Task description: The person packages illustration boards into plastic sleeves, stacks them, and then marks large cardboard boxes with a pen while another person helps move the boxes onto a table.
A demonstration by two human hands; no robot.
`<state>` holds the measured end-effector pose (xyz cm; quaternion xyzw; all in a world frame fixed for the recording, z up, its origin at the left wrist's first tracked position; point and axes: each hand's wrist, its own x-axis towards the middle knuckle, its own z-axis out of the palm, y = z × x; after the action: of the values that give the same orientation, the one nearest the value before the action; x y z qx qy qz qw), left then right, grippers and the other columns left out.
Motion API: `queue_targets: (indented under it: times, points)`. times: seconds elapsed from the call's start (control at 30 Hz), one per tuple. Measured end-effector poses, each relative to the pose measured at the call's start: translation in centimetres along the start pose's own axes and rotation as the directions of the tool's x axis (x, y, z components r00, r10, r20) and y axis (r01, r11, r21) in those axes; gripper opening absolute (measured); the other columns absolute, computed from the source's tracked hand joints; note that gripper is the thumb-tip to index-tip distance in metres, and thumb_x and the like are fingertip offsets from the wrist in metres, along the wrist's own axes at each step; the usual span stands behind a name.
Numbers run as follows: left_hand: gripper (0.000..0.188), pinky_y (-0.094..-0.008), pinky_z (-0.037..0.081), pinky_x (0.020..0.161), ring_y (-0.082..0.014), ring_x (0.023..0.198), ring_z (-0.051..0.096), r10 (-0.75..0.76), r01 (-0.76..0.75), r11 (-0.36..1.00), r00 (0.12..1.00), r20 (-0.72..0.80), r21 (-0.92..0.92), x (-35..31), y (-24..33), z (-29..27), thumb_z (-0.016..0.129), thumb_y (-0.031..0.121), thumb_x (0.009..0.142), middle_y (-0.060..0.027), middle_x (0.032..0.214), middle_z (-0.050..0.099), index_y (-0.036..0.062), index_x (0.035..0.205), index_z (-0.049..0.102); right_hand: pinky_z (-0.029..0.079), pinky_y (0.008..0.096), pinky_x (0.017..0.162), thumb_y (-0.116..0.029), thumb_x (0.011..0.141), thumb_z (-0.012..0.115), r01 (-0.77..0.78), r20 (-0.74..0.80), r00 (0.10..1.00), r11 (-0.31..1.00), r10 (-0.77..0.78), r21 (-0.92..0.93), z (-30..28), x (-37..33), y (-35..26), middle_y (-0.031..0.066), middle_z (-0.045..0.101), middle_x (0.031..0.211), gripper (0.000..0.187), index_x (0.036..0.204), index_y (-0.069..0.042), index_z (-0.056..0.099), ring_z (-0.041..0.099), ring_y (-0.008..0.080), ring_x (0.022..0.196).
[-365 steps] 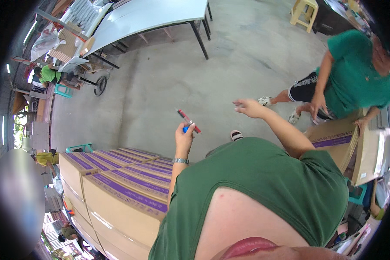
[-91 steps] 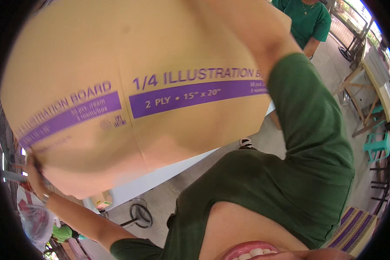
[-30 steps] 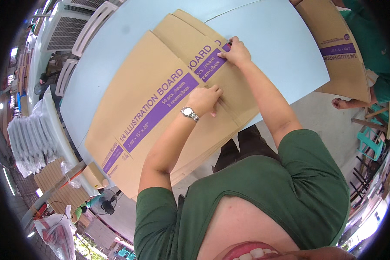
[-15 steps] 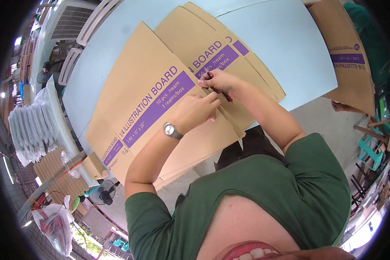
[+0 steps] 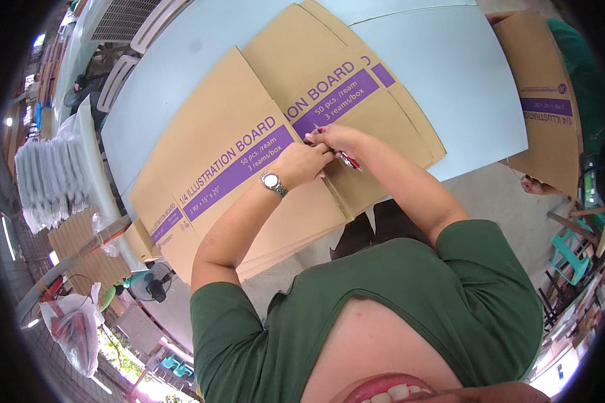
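Note:
A flattened brown cardboard box [image 5: 222, 134] with purple printed bands lies on a pale blue table [image 5: 450, 74]. Both my hands meet above its middle. My right hand [image 5: 339, 138] grips a red marker [image 5: 349, 160], whose rear end sticks out below the fingers. My left hand [image 5: 304, 163], with a silver wristwatch, is closed against the right one at the marker's front end; the tip is mostly hidden by my fingers. More flat cardboard lies under the box at the table's near edge.
Another flattened box [image 5: 541, 94] stands at the table's right end, beside a person in a green shirt [image 5: 585, 74]. White plastic chairs [image 5: 131, 30] stand beyond the table. Plastic-wrapped stacks [image 5: 47, 174], a floor fan [image 5: 148, 285] and a teal stool [image 5: 571, 248] surround it.
One second ago my left hand lay flat on the box and my right was at its far edge. Both hands have since come together around the red marker over the box's middle.

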<state>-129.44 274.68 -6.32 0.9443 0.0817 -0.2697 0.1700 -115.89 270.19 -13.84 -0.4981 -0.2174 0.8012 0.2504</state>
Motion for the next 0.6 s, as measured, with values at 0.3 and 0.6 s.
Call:
queue_targets:
  times: [0.3, 0.6]
  points:
    - [0.026, -0.0335, 0.05, 0.064, -0.0194, 0.074, 0.061, 0.058, -0.066, 0.998, 0.874, -0.482, -0.001, -4.8, -0.7, 0.0, 0.071, 0.034, 0.076, -0.0021, 0.094, 0.059, 0.0122, 0.083, 0.06, 0.042, 0.0365, 0.058, -0.024, 0.093, 0.054, 0.282, -0.041, 0.95, 0.906, -0.311, -0.317, 2.7, 0.7, -2.1, 0.0088, 0.058, 0.066, 0.028, 0.079, -0.001, 0.062, 0.052, 0.0219, 0.059]
    - [0.04, -0.0323, 0.049, 0.062, -0.0212, 0.072, 0.062, -0.007, 0.009, 1.0, 0.957, -0.289, 0.007, -5.1, 2.3, -6.1, 0.066, 0.043, 0.08, -0.0022, 0.095, 0.06, 0.0135, 0.106, 0.059, 0.048, 0.0462, 0.069, -0.023, 0.087, 0.056, 0.265, -0.416, 0.696, 0.748, -0.585, -0.609, 2.4, -5.6, -4.8, 0.023, 0.063, 0.081, 0.025, 0.08, 0.001, 0.062, 0.062, 0.0393, 0.078]
